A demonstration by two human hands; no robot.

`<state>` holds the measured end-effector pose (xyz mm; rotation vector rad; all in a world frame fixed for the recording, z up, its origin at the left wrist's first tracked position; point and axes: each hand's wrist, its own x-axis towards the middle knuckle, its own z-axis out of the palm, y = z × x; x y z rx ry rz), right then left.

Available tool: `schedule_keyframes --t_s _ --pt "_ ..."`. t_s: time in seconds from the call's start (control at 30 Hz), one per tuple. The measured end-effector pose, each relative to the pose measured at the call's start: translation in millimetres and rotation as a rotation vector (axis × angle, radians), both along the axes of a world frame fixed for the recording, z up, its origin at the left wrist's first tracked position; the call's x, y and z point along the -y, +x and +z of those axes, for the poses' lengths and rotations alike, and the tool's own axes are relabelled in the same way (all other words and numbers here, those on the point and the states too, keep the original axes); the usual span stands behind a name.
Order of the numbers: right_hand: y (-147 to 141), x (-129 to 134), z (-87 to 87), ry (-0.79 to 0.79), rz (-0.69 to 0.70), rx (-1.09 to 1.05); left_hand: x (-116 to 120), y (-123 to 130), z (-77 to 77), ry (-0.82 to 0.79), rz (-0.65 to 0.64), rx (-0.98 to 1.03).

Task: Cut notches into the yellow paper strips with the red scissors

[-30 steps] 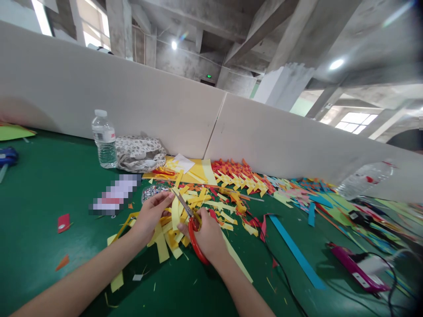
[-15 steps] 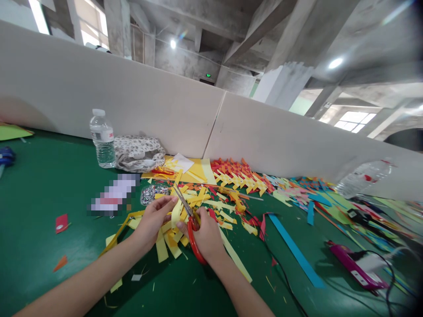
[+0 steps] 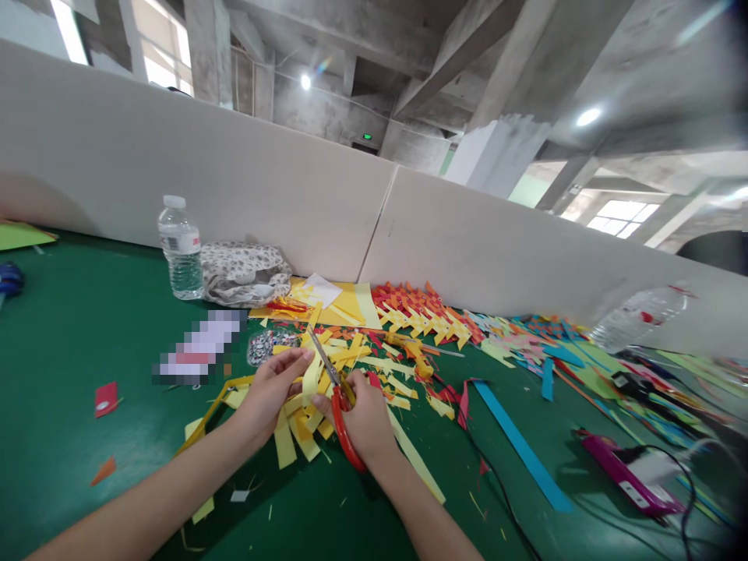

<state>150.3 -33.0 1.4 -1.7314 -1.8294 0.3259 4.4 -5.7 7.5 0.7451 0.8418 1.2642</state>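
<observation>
My right hand (image 3: 367,417) is closed round the handles of red-handled scissors (image 3: 346,432), whose blades point up and to the left. Pinched in my left hand (image 3: 273,389) is a pale yellow paper strip (image 3: 311,382), which curves down beside the blades. The blades lie next to the strip; whether they touch it I cannot tell. Beneath both hands spreads a pile of yellow paper strips (image 3: 301,436). A yellow glue gun (image 3: 414,354) lies just beyond my right hand, and a clear pack of small googly eyes (image 3: 272,343) is past my left hand.
A water bottle (image 3: 182,253) stands at the back left beside a patterned cloth bag (image 3: 245,273). Red and yellow woven paper pieces (image 3: 418,308) lie along the white partition (image 3: 280,187). To the right are a blue strip (image 3: 520,444), a purple power strip (image 3: 631,475), cables and another bottle (image 3: 640,315).
Almost nothing differs; the view has shifted very slightly. Both hands keep their hold on the strip and the scissors.
</observation>
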Motion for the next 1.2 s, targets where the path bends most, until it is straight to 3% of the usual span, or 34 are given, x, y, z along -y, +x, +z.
schedule_keyframes --t_s 0.27,0.5,0.93,1.07,1.2 --pt "1.1 -1.5 0.9 0.04 0.01 -0.037 -0.6 -1.5 2.2 0.011 -0.001 -0.038" --pt "3.0 -4.3 -3.6 -0.041 0.092 -0.194 -2.7 -4.2 3.0 0.044 0.017 -0.082" --pt "7.3 -4.9 -8.8 -0.023 0.115 -0.199 -1.4 -3.6 1.5 0.033 -0.041 -0.142" --pt "8.3 -6.2 -5.5 -0.002 0.104 -0.325 -1.7 -3.2 1.4 0.022 -0.018 -0.184" --pt "8.2 -7.8 -0.1 -0.03 0.117 -0.645 -2.9 -4.9 1.3 0.04 0.035 -0.223"
